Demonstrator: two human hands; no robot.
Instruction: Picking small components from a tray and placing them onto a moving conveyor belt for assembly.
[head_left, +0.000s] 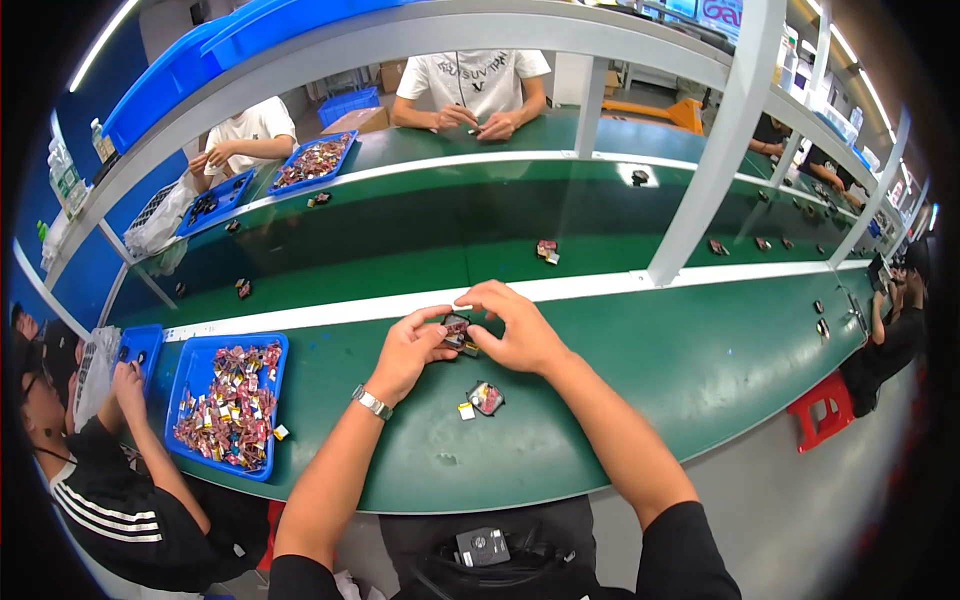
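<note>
Between my two hands, just above the green table, is a small electronic assembly [457, 333] with a dark casing and reddish circuit parts. My left hand [403, 352], below a metal wristwatch, pinches it from the left with thumb and fingers. From the other side my right hand [520, 335] curls round it, thumb against its right edge and index finger arched over the top. The fingers partly cover the piece. Nearer to me on the table lies a second assembly [487, 398] in a black frame, with a small white-and-yellow piece [466, 411] beside it.
To the left stands a blue tray [280, 400] heaped with small red circuit boards. Beyond a white rail, a green conveyor belt [400, 245] carries scattered assemblies. A grey shelf post [715, 150] rises at the right. Co-workers sit at left, opposite and far right, near a red stool [822, 412].
</note>
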